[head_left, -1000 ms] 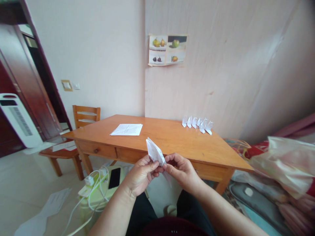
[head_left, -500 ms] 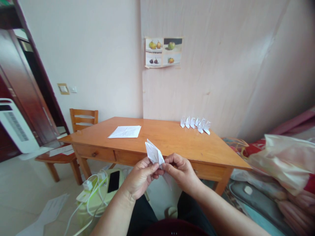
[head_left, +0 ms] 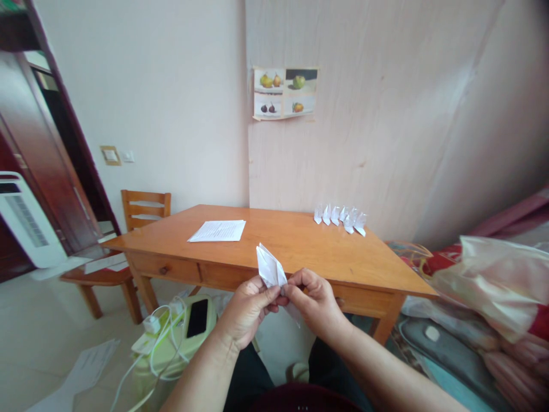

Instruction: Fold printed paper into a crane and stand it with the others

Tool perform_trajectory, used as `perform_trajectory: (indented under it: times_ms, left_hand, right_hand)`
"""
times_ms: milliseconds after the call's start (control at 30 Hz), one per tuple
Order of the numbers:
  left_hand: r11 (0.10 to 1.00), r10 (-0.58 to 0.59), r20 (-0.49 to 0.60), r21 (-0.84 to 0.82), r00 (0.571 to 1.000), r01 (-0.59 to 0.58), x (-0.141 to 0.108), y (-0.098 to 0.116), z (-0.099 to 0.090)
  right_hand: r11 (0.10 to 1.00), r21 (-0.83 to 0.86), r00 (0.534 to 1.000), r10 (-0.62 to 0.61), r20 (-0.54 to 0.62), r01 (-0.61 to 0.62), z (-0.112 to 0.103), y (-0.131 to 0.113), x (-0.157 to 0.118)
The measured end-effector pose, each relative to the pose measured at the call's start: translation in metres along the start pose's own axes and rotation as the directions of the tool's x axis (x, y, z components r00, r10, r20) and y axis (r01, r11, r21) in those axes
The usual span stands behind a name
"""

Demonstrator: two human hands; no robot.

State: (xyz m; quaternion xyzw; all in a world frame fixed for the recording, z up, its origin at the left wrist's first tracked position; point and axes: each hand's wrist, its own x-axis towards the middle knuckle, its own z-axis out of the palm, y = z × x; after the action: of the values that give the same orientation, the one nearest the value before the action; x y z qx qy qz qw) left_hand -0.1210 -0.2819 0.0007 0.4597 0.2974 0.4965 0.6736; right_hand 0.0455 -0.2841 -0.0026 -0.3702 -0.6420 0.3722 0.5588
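Head view, both hands (head_left: pixel 250 306) pinching folded white paper (head_left: pixel 270 269), wooden table (head_left: pixel 291 237) beyond

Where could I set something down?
The table is bare between printed sheets and paper figures, and from those figures to the right front corner. Crowded: back right, by the figures; front middle, where left hand and right hand hold folded paper.

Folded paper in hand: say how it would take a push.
The folded paper is probably light, being thin paper pinched by the left hand and right hand. Layered and standing up unsupported, it likely resists gentle pushes; its pointed tip may bend.
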Motion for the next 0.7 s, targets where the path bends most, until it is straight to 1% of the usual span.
perform_trajectory:
  times_ms: [167,267,367,533,700]
  left_hand:
    - [0.999,0.018,-0.047,0.045,0.999,-0.016,0.001,-0.001,-0.002]
    - [0.996,0.029,-0.058,0.089,0.998,-0.024,0.000,-0.001,-0.001]
    - [0.990,0.027,-0.060,0.139,0.998,-0.018,-0.001,-0.001,0.002]
    - [0.987,0.029,-0.049,0.162,0.998,-0.020,-0.001,-0.004,0.005]
    - [0.981,0.018,-0.047,0.193,0.999,-0.008,0.000,-0.004,0.005]
  right_hand:
    - [1.000,-0.015,0.999,0.026,0.032,-0.026,-0.003,0.006,0.001]
    - [0.999,0.012,0.998,0.034,0.054,-0.034,-0.004,0.004,0.003]
    - [1.000,0.011,0.998,0.005,0.057,-0.006,-0.005,0.004,0.005]
    - [1.000,-0.017,0.999,-0.022,0.030,0.022,-0.006,0.012,0.007]
    - [1.000,0.006,0.999,0.012,0.045,-0.012,-0.008,0.015,0.008]
